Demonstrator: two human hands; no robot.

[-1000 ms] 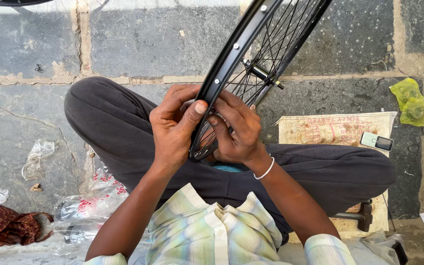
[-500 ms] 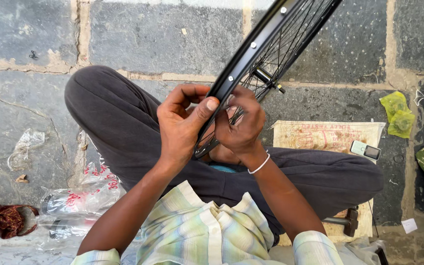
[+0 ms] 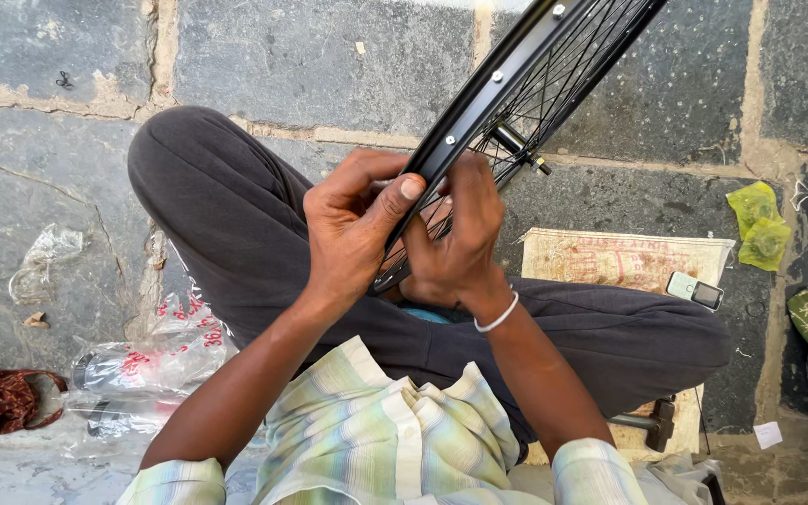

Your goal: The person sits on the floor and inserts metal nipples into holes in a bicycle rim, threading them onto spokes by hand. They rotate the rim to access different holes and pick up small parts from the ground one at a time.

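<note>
From the head camera, looking straight down, a person sits cross-legged on a stone floor (image 3: 282,56) with a black bicycle wheel rim (image 3: 479,112) rising out of the lap toward the top right edge of the picture. The left hand (image 3: 353,234) wraps the rim from the outer side, its grip closed on the rim with the thumb pressed flat across the rim's outer face. The right hand (image 3: 455,248) sits just behind the rim on the spoke side, fingers curled in among the spokes (image 3: 568,79); its grip looks narrow and pinched, but what, if anything, the fingertips hold is hidden by the rim and the left thumb. The hub axle (image 3: 516,145) shows a little above the hands.

Judging by this, the step in hand is work at a spoke end where it meets the rim, with the left hand steadying. The next move likely calls for keeping the rim from turning while the right fingers do fine twisting.

To the right, a printed sack (image 3: 624,257) lies flat on the floor with a small phone (image 3: 694,290) at its corner; green plastic bags (image 3: 757,224) lie beyond. Crumpled clear plastic wrapping (image 3: 142,369) rests by the left knee.
</note>
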